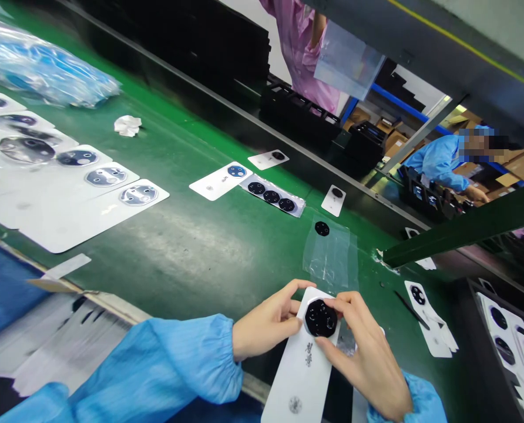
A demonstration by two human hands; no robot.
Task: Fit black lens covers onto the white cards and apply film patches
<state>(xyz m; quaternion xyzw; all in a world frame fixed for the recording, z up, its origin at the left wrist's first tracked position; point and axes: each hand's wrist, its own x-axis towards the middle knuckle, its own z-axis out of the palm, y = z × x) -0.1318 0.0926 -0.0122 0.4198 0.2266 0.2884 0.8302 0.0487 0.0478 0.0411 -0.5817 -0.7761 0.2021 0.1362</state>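
My left hand [268,320] grips the upper left edge of a white phone back cover [299,376] that lies slanted over the front edge of the green belt. My right hand [363,352] pinches a round black camera ring [321,318] and presses it onto the cover's top end, thumb below, fingers above. Both sleeves are light blue. A clear plastic film [331,255] with a loose black ring [322,228] on it lies just beyond my hands.
White covers with fitted rings [106,194] lie in an overlapping row at the left. A strip of three black rings [271,197] and single covers [221,180] sit mid-belt. A tray of covers [509,335] stands at right. Two people work across the line.
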